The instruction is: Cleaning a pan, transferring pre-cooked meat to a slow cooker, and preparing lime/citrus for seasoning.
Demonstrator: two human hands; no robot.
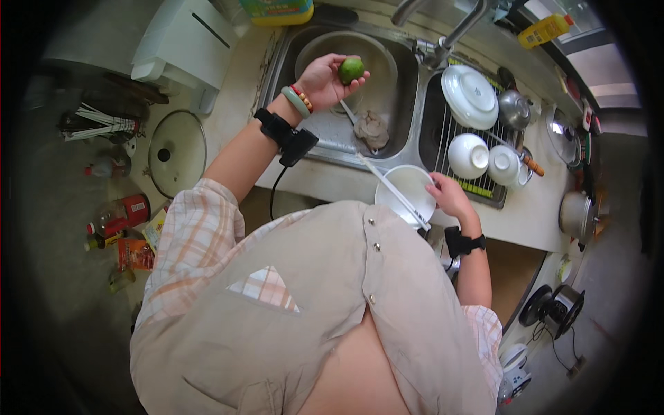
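A green lime-like fruit [351, 71] lies in my left hand [324, 83], palm up over the left basin [332, 139] of a steel sink. Below that hand a large round metal pan [386, 78] sits in the basin. A crumpled greyish-beige cloth [371, 129] lies near the basin's front, with a pale handle-like stick beside it. My right hand [451, 194] grips the rim of a white bowl [399, 181] at the counter's front edge. White chopsticks [395, 191] lie across the bowl.
A drying rack [442, 148] over the right basin bears upturned white bowls [468, 155] and a white plate [470, 97]. The faucet [441, 52] rises behind. A glass lid [178, 154] stands left; a pot [576, 215] is at right. Bottles [122, 213] line the left side.
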